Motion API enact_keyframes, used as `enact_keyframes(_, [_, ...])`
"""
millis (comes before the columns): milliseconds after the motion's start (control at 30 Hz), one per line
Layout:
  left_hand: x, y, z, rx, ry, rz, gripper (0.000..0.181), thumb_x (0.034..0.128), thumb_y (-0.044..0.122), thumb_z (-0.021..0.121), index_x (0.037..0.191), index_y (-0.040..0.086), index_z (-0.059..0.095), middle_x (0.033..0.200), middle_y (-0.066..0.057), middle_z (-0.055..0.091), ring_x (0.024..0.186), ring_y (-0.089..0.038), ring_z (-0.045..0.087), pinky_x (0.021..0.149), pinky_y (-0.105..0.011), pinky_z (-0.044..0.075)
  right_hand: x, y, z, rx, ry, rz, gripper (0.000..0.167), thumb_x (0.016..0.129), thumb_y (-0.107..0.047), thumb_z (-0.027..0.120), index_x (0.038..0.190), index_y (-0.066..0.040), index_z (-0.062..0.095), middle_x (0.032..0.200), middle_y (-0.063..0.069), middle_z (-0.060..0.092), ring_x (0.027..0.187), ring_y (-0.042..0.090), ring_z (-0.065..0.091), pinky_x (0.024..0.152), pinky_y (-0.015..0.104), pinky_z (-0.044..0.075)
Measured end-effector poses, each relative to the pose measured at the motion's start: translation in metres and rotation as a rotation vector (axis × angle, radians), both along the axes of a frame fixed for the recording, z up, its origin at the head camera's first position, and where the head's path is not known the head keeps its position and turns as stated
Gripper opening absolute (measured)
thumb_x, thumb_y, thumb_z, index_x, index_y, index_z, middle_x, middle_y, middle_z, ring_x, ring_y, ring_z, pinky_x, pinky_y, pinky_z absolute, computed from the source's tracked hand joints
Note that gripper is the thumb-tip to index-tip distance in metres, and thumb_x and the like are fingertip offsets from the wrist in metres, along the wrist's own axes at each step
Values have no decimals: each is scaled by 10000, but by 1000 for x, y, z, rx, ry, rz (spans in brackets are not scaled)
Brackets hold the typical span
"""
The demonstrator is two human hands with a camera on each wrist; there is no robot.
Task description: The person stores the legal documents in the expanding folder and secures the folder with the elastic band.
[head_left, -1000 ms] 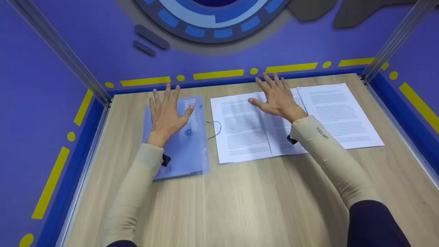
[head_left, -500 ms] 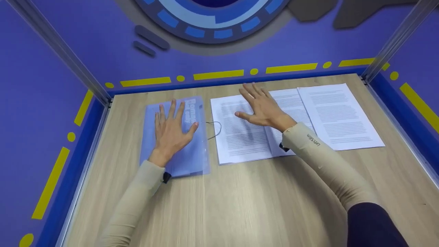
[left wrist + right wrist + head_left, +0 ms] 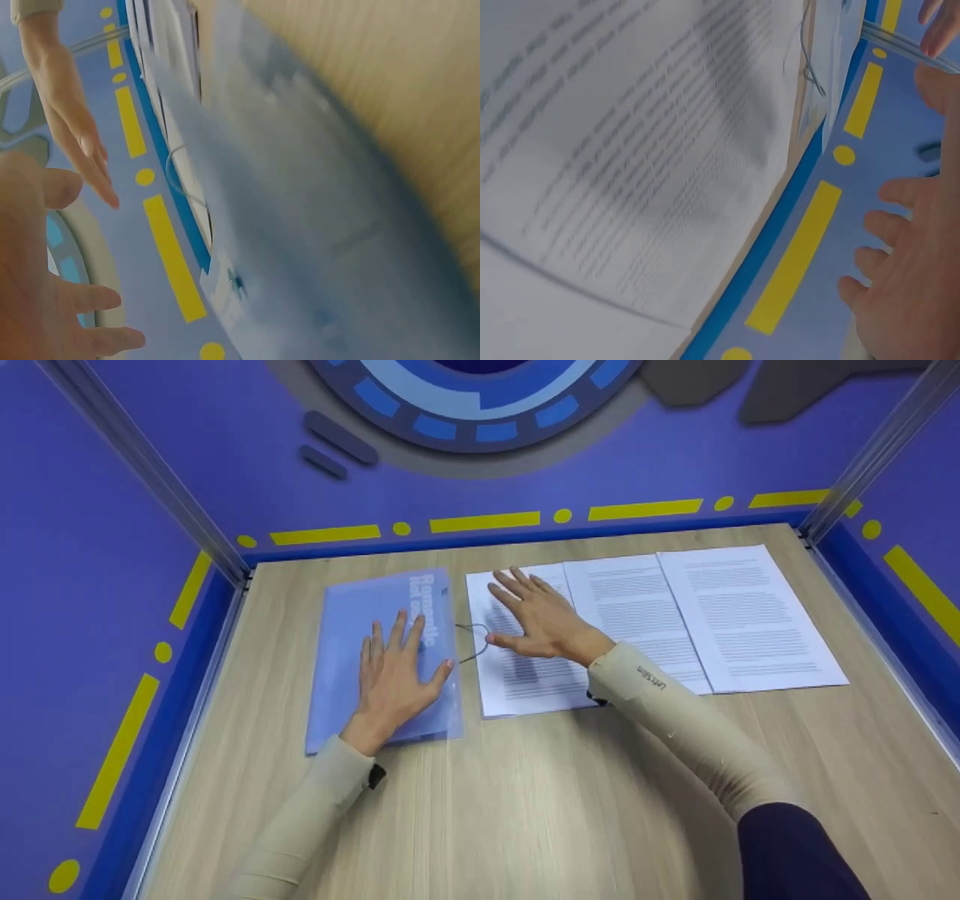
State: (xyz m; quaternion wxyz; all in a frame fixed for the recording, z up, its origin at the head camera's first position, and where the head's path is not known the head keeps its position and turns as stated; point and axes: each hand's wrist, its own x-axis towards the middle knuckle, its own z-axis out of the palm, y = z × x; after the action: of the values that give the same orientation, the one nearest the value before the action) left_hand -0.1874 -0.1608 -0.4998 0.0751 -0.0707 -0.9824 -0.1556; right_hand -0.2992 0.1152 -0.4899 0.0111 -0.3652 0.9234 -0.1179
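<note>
A translucent blue document folder [image 3: 345, 637] with white lettering lies on the left of the wooden table. Over its lower right part hovers my left hand [image 3: 394, 682], fingers spread and holding nothing; the left wrist view shows a gap between hand and folder. A thin elastic cord [image 3: 484, 634] loops out from the folder's right edge onto the nearest printed sheets. Above those left sheets [image 3: 525, 690] is my right hand [image 3: 544, 622], its fingers extended, nothing in its grasp. The right wrist view shows it raised off the printed page [image 3: 630, 150].
Two more stacks of printed paper lie side by side to the right, a middle stack [image 3: 637, 600] and a right stack [image 3: 757, 622], edges overlapping. Blue panels [image 3: 480, 495] with yellow marks wall the table [image 3: 510, 810] at the back and both sides.
Both hands have drawn closer to the person. The right hand has also swept left from the middle sheets to the left ones, and the left hand has shifted slightly right over the folder.
</note>
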Motion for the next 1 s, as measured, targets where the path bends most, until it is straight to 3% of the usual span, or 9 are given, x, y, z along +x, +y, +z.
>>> enact_keyframes(267, [14, 11, -13, -40, -71, 4, 909, 982, 669, 567, 1685, 136, 345, 1747, -206, 280, 1557, -611, 247, 1267, -711, 235, 8, -24, -17, 18, -3, 93, 941, 1035, -654, 528, 1684, -22, 273, 1778, 145, 210, 1666, 336, 141, 1354, 516, 140])
enact_keyframes(600, [19, 21, -26, -73, -107, 20, 903, 966, 644, 610, 1654, 97, 400, 1703, -237, 355, 1524, -628, 298, 1229, -728, 296, 18, -52, -34, 133, 46, 198, 917, 1056, -634, 485, 1668, 19, 287, 1756, 199, 245, 1651, 343, 207, 1354, 480, 163])
enact_keyframes(1000, [22, 26, -29, -87, -140, 50, 798, 974, 458, 672, 1629, 70, 431, 1700, -226, 365, 1486, -622, 371, 1128, -731, 431, 17, -60, -43, 263, 32, 231, 911, 1070, -639, 444, 1663, 34, 283, 1748, 207, 262, 1643, 348, 233, 1353, 452, 172])
